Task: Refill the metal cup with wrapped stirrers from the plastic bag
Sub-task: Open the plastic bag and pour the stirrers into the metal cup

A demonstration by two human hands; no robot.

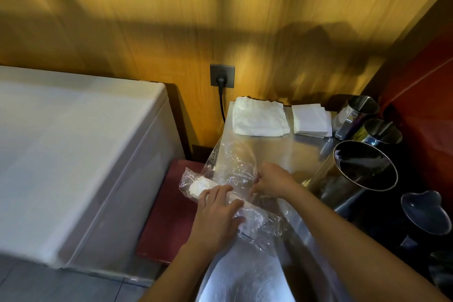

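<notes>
I am pressing my left hand [217, 208] down on the bundle of stirrers [203, 186] through the plastic bag [235, 169]; my right hand [272, 179] is pinching the slippery film just beside it (light, soft, easily crushed). The metal cup [362, 167] is lying beyond my right grip on the counter [277, 149].

Two bare forearms enter from six o'clock, with no sleeves, watch, bracelet or gloves on the visible stretch. The left hand [215, 213] and the right hand [272, 180] carry no rings; fingers are slim, and nail detail is too blurred to tell.
</notes>
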